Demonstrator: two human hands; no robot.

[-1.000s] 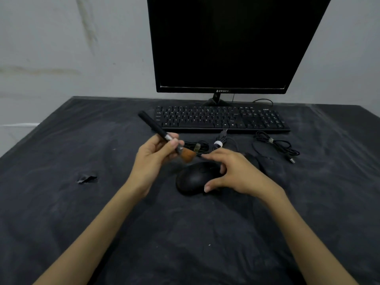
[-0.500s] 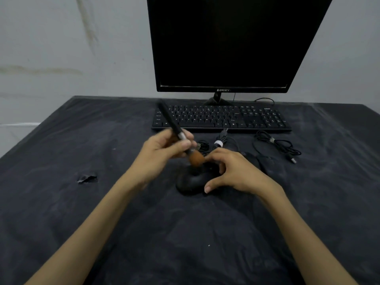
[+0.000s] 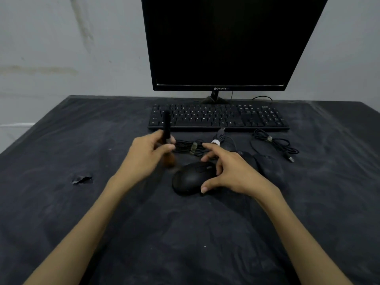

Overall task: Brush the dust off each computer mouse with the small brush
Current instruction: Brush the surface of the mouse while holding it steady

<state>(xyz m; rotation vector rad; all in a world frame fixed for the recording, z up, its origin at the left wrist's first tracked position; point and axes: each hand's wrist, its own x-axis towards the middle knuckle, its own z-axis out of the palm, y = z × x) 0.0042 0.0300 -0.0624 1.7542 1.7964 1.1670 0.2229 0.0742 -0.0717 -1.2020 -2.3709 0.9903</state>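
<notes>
A black computer mouse lies on the dark cloth in the middle. My right hand holds it from the right side, thumb at its near edge and fingers curled over its front. My left hand pinches a small brush with a black handle, held nearly upright; its brown bristles are blurred and hang just left of the mouse's front. A second black mouse sits to the right, partly hidden behind my right hand.
A black keyboard and a dark monitor stand at the back. Bundled cables lie between keyboard and mouse, another cable at the right. A small tear marks the cloth at the left.
The brush swung from a leftward slant to nearly upright. Its bristles went onto the mouse's front, then back off to the left. My right hand stayed on the mouse.
</notes>
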